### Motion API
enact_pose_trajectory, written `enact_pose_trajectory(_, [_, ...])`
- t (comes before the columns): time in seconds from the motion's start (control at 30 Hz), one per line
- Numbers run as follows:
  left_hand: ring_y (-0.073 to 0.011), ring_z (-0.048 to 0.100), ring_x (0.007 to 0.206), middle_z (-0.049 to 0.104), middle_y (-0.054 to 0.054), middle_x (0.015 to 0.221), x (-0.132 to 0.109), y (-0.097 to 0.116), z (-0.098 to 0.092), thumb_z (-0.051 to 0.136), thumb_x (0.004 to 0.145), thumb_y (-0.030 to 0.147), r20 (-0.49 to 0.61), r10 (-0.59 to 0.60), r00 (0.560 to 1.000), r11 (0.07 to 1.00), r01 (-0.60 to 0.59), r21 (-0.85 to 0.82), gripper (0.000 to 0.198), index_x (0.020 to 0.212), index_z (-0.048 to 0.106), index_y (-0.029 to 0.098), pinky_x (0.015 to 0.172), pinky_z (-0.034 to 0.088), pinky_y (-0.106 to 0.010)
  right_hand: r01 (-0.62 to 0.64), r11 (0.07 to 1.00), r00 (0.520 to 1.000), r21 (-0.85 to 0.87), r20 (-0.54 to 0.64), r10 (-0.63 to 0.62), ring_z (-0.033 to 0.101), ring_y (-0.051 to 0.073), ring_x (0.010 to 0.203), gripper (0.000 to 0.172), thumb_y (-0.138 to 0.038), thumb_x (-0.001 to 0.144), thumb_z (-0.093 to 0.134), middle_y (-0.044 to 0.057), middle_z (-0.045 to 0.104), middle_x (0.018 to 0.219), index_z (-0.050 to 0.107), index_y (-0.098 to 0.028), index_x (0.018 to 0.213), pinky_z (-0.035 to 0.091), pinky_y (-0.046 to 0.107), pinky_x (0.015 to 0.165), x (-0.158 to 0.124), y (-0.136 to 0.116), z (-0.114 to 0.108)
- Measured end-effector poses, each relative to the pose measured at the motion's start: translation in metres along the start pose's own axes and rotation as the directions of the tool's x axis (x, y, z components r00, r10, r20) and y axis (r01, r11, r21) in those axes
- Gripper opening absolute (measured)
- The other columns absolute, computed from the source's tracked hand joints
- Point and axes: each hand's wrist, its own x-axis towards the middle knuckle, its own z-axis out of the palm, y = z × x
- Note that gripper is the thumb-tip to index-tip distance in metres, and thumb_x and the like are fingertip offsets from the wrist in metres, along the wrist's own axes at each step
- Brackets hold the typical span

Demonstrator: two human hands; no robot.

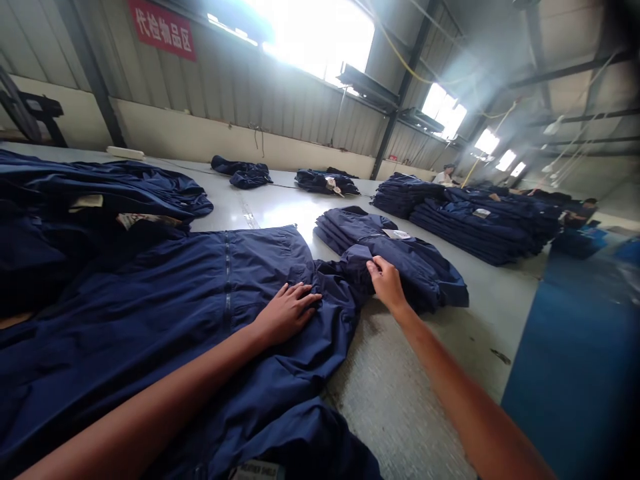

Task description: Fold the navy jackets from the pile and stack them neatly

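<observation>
Nearest to you, at the lower edge of the view, there is a label point(257, 471) with the words "WEATHER SHIELD" on dark blue cloth. Just beyond it, the navy jacket point(165, 313) lies spread on the grey table point(425, 360), with its zipper point(228, 280) running across the cloth. Your left hand point(287, 312) rests on this jacket, palm down, with the fingers extended and gripping nothing. Your right hand point(386, 283) is closed, and it pinches a fold of navy cloth point(357, 257) between thumb and fingers. This fold is where the jacket meets the stack of folded jackets point(425, 263); to which garment it belongs, one cannot tell surely. A white tag point(397, 234) lies on the stack. On the left, a heap of navy garments point(110, 183) is beside the jacket. Farther on the table are two small dark bundles, one left point(250, 175) and one right point(317, 181), and to the right large piles of folded garments point(465, 223). Behind these piles you see a person point(447, 175). At the back stands the corrugated wall point(285, 100), bearing a red sign point(163, 29) with white characters, and a bright window point(320, 33).
</observation>
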Motion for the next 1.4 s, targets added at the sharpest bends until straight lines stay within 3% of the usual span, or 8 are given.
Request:
enact_pose_trajectory(0.13, [-0.0270,0.054,0.137,0.056,-0.009,0.150,-0.002,0.004,-0.004,0.053,0.102,0.028,-0.142,0.080,0.987,0.995,-0.088,-0.054,0.063,0.163,0.035,0.029,0.122,0.040,-0.048,-0.118,0.958,0.993,0.260,0.033,0.113,0.069,0.026,0.109,0.040,-0.049,0.097,0.048,0.011,0.075,0.118,0.068,-0.019,0.114,0.056,0.036,0.091,-0.003,-0.007,0.007])
enact_pose_trajectory(0.3, [-0.0286,0.051,0.142,0.049,-0.011,0.158,-0.006,0.010,-0.009,0.059,0.096,0.021,-0.247,0.127,0.961,0.987,-0.146,-0.061,0.080,0.166,0.021,0.028,0.119,0.043,-0.047,-0.416,0.588,0.893,0.694,0.433,0.121,0.074,0.023,0.091,0.042,-0.050,0.083,0.076,0.004,0.077,0.111,0.068,-0.026,0.116,0.061,0.034,0.076,-0.029,-0.033,0.018])
enact_pose_trajectory(0.47, [-0.0309,0.061,0.129,0.064,-0.011,0.140,-0.007,0.011,-0.015,0.063,0.082,0.010,-0.289,0.098,0.952,0.993,-0.113,-0.037,0.079,0.156,0.039,0.026,0.109,0.050,-0.045,-0.426,0.643,0.776,0.637,0.622,-0.102,0.076,0.022,0.092,0.035,-0.047,0.085,0.079,0.003,0.076,0.109,0.073,-0.024,0.110,0.062,0.034,0.082,-0.048,-0.052,0.021])
enact_pose_trajectory(0.7, [-0.0294,0.074,0.100,0.076,-0.006,0.105,-0.006,0.006,-0.015,0.063,0.096,0.037,-0.422,-0.140,0.896,0.971,0.040,-0.237,0.047,0.137,0.046,0.022,0.096,0.053,-0.043,0.076,0.862,0.887,0.502,0.360,-0.288,0.072,0.020,0.091,0.029,-0.039,0.090,0.073,0.004,0.074,0.105,0.072,-0.023,0.115,0.060,0.034,0.082,-0.047,-0.045,0.031])
enact_pose_trajectory(0.93, [-0.0323,0.067,0.116,0.070,-0.013,0.125,-0.006,0.009,-0.015,0.068,0.092,0.039,-0.443,-0.057,0.895,0.970,-0.056,-0.238,0.051,0.137,0.050,0.022,0.100,0.052,-0.046,0.451,0.856,0.794,0.251,0.324,-0.514,0.065,0.028,0.124,0.058,-0.035,0.095,0.071,0.010,0.066,0.137,0.053,-0.028,0.149,0.051,0.045,0.109,-0.055,-0.045,0.033])
enact_pose_trajectory(1.13, [-0.0163,0.064,0.076,0.067,0.000,0.096,-0.009,0.002,-0.020,0.061,0.091,0.021,-0.549,-0.163,0.820,0.854,-0.162,-0.495,0.049,0.135,0.041,0.023,0.076,0.053,-0.030,0.320,0.925,0.948,-0.205,0.070,-0.312,0.071,0.029,0.087,0.066,-0.035,0.098,0.061,0.007,0.072,0.097,0.040,-0.019,0.158,0.055,0.043,0.084,-0.050,-0.042,0.025])
enact_pose_trajectory(1.27, [-0.0241,0.065,0.114,0.068,-0.007,0.115,-0.005,0.002,-0.039,0.058,0.081,0.011,-0.521,0.005,0.854,0.830,-0.294,-0.474,0.036,0.114,0.065,0.022,0.101,0.050,-0.036,0.216,0.910,0.976,-0.353,0.042,-0.215,0.069,0.028,0.076,0.073,-0.039,0.097,0.060,0.006,0.073,0.087,0.035,-0.018,0.162,0.050,0.037,0.072,-0.033,-0.026,0.014])
enact_pose_trajectory(1.4, [-0.0278,0.062,0.125,0.067,-0.011,0.128,0.004,0.005,-0.067,0.062,0.080,0.015,-0.378,0.087,0.922,0.691,-0.329,-0.643,0.030,0.106,0.075,0.021,0.102,0.053,-0.036,0.180,0.938,0.984,-0.297,0.049,-0.173,0.066,0.024,0.065,0.045,-0.054,0.100,0.050,0.001,0.068,0.071,0.071,-0.025,0.126,0.043,0.031,0.064,-0.019,-0.012,0.002])
